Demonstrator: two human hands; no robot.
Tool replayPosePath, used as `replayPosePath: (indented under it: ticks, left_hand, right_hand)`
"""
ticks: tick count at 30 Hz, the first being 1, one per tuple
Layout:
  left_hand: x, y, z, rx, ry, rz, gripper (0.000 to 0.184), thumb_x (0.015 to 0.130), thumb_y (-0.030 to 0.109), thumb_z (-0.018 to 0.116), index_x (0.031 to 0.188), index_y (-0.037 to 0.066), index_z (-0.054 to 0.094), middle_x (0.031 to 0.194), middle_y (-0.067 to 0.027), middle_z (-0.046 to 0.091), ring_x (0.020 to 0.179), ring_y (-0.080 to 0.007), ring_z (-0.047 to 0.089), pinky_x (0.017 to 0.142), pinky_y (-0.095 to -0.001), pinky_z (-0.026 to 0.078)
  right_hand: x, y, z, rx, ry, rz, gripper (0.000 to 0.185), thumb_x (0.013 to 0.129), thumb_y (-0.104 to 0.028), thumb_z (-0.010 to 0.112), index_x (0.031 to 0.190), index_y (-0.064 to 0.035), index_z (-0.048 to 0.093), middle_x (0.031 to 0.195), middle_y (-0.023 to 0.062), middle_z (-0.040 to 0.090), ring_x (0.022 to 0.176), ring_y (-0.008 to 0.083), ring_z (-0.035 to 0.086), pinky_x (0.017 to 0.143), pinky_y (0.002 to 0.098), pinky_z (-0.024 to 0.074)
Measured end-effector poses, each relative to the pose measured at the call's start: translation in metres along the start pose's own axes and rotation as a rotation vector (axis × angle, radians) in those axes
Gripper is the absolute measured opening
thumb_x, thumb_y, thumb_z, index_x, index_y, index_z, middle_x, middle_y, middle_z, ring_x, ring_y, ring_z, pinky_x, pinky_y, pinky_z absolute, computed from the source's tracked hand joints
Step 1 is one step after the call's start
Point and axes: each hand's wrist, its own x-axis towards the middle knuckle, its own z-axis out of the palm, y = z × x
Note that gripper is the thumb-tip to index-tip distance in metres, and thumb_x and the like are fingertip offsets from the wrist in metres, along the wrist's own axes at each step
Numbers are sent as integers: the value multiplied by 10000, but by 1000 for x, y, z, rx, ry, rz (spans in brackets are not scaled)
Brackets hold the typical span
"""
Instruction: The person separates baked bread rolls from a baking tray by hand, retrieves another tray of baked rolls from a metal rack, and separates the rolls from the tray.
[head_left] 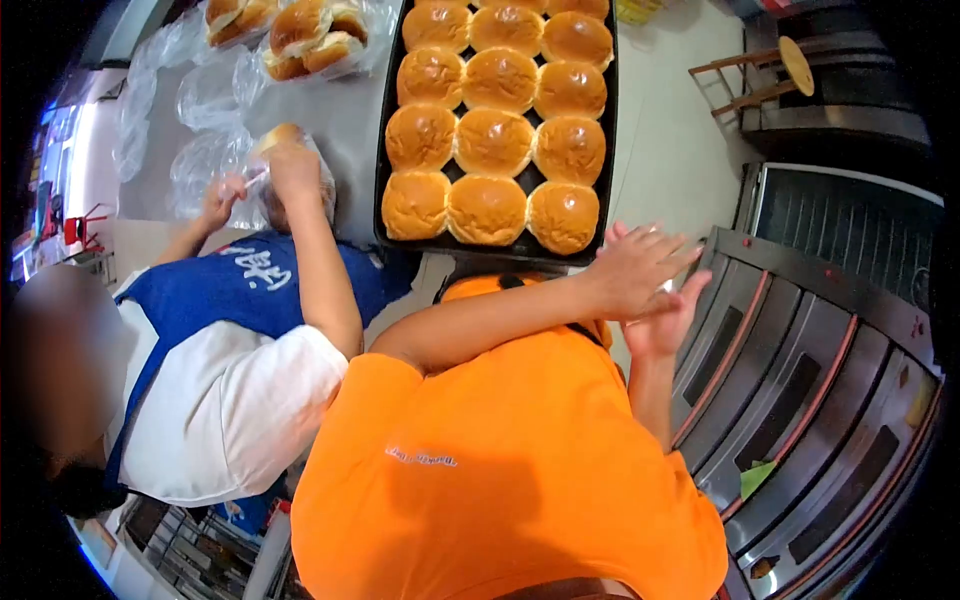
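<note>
Just off the near right corner of a dark baking tray [381,205], my two hands meet palm to palm. My left hand [640,268] crosses over from the left, fingers stretched out, lying over my right hand [662,325], whose palm is turned up and partly covered. No object shows between them. Rows of glossy golden-brown buns [487,208] fill the tray, touching one another, with small dark gaps where the tray shows through.
At my left a co-worker in a blue apron [260,270] handles a bun [280,138] in a clear plastic bag. Bagged buns [315,40] and plastic bags [205,165] lie on the metal table [350,110]. To my right are a deck oven [790,400] and a wooden stool [797,66].
</note>
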Motion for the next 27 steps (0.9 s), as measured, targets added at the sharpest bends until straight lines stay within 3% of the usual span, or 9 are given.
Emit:
replayPosePath:
  ticks: [4, 5, 6, 8, 9, 12, 16, 23, 27]
  left_hand:
    - [-18, -36, 6, -478, -541, -508, 376, 1007, 403, 605, 988, 55, 745, 1066, -178, 752, 1029, -308, 713, 888, -427, 551]
    - [-16, -41, 7, -541, -618, -737, 415, 1035, 426, 564, 980, 52, 736, 1064, -175, 752, 995, -298, 725, 864, -409, 558]
    - [-13, -42, 7, -542, -621, -729, 415, 1035, 426, 564, 980, 52, 736, 1064, -175, 752, 995, -298, 725, 864, -409, 558]
    - [-8, -42, 7, -1318, -259, -1173, 514, 1078, 481, 492, 999, 38, 740, 999, -133, 760, 888, -251, 744, 801, -365, 572]
    - [-4, -30, 14, -1508, -58, -1143, 580, 1093, 512, 449, 1061, 13, 742, 924, -86, 757, 820, -201, 733, 745, -337, 576]
    - [-13, 20, 23, -1279, -250, -890, 619, 1104, 527, 409, 1116, 7, 746, 859, -81, 742, 759, -176, 710, 694, -320, 575]
    - [15, 12, -21, -1169, -595, -1085, 572, 1107, 443, 431, 980, -11, 755, 814, -100, 735, 656, -145, 670, 584, -283, 547]
    - [9, 16, -13, -1299, -366, -921, 653, 1114, 511, 366, 1060, -20, 741, 903, -121, 769, 480, -93, 572, 426, -250, 459]
    - [17, 20, -25, -1444, -360, -1190, 654, 1116, 518, 353, 1128, -49, 679, 964, -179, 772, 528, -131, 628, 452, -257, 499]
  right_hand:
    - [-27, 7, 5, -376, -79, -51, 1114, 939, -856, 215, 1631, 17, 179, 1691, 202, 225, 1558, 364, 237, 1275, 440, 201]
    - [-34, 9, 19, -362, 91, -171, 896, 1035, -724, 298, 1499, 32, 422, 1523, 234, 472, 1406, 360, 474, 1205, 460, 343]
    - [-38, 1, 0, -362, 91, -179, 896, 1035, -724, 298, 1499, 32, 422, 1523, 234, 472, 1406, 360, 474, 1205, 460, 343]
    - [-41, -21, -51, -645, -146, -331, 610, 1106, -546, 352, 1209, 4, 593, 1203, 197, 654, 1116, 307, 658, 899, 420, 578]
    - [-36, -24, -12, -398, 0, -292, 383, 1112, -328, 442, 1010, 0, 613, 892, 140, 680, 785, 230, 692, 562, 326, 579]
    - [-21, -5, -62, -420, 92, -168, 359, 1107, -320, 454, 1010, -5, 599, 791, 89, 652, 647, 162, 651, 432, 281, 513]
    - [-9, 5, -42, -677, 234, -260, 291, 1070, -269, 490, 980, -21, 613, 618, 17, 535, 443, 138, 513, 389, 285, 432]
    - [-20, 4, -51, -795, 39, -266, 240, 1068, -188, 515, 994, 8, 632, 633, 34, 572, 498, 143, 566, 462, 268, 470]
    - [-25, -5, -29, -834, -19, -314, 282, 1096, -216, 519, 1045, 23, 660, 699, 54, 628, 535, 156, 586, 527, 273, 497]
